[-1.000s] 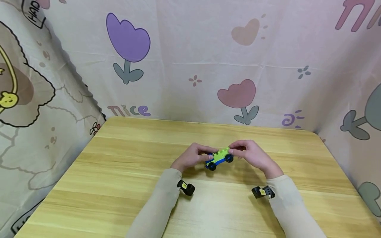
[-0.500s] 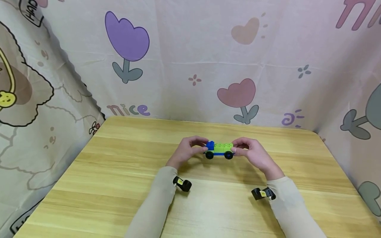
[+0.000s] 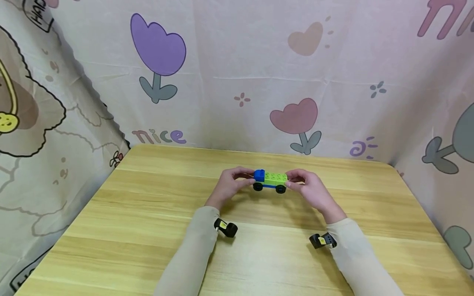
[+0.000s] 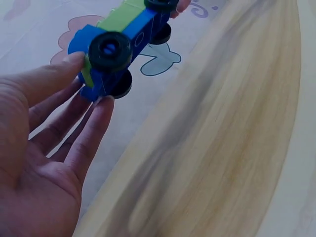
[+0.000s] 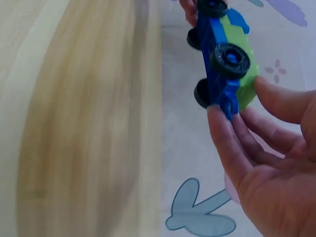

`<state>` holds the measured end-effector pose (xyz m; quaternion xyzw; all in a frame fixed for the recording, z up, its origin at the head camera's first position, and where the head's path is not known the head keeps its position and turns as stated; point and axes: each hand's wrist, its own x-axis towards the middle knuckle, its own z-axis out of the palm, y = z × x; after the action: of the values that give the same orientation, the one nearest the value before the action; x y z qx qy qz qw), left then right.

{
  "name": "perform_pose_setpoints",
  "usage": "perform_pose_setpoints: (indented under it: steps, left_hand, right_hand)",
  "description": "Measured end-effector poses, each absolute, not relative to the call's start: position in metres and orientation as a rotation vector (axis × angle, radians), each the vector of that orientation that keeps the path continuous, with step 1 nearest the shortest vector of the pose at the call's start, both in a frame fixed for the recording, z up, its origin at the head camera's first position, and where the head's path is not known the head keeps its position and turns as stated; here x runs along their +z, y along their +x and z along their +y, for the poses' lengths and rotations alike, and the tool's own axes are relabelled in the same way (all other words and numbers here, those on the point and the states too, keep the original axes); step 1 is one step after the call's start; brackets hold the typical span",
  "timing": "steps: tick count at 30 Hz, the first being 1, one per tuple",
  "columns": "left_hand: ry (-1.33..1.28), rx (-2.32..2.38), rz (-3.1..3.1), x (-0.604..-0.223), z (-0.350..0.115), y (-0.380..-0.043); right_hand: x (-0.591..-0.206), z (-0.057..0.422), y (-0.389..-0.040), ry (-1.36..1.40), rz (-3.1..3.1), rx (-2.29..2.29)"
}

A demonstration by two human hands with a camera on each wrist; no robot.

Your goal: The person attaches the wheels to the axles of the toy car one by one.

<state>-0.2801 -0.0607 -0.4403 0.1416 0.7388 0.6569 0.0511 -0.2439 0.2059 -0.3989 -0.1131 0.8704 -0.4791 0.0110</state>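
A toy truck (image 3: pixel 275 179) built of blocks, with a blue cab, lime green studded body, blue chassis and black wheels, is held up between both hands. My left hand (image 3: pixel 228 186) pinches its blue cab end, thumb on the near side. At the lime green rear end, my right hand (image 3: pixel 312 190) grips with thumb and fingers. The left wrist view shows the truck's blue underside (image 4: pixel 140 37) above the table, the left fingertips at its front. In the right wrist view a small blue hook (image 5: pixel 230 101) sticks out at the rear, beside the right fingertips.
The wooden table (image 3: pixel 148 230) spreads under both arms. Behind it hangs a cloth backdrop (image 3: pixel 229 49) printed with tulips and hearts. Black camera mounts, one on the left wrist (image 3: pixel 226 228) and one on the right wrist (image 3: pixel 323 241), sit on the sleeves.
The truck has swung from tilted to nearly level and moved slightly up and away. My left hand shifted from over its front to the cab end; the right hand keeps hold of the rear.
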Motion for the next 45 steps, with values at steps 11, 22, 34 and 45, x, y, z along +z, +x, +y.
perform_pose_setpoints:
  steps: [11,22,34,45]
  left_hand:
    - [0.336,1.971,2.443,-0.433,-0.049,-0.296]
    - [0.294,1.836,2.569,-0.436,-0.038,-0.311]
    - [0.281,1.791,2.637,-0.442,-0.030,-0.318]
    - [0.198,1.755,2.660,-0.448,-0.023,-0.321]
  right_hand:
    - [-0.396,0.193,-0.260,-0.181,2.788,-1.465]
    - [-0.402,0.196,-0.280,-0.151,2.757,-1.505]
    - [-0.407,0.198,-0.294,-0.163,2.801,-1.406]
    - [-0.417,0.200,-0.307,-0.206,2.804,-1.365]
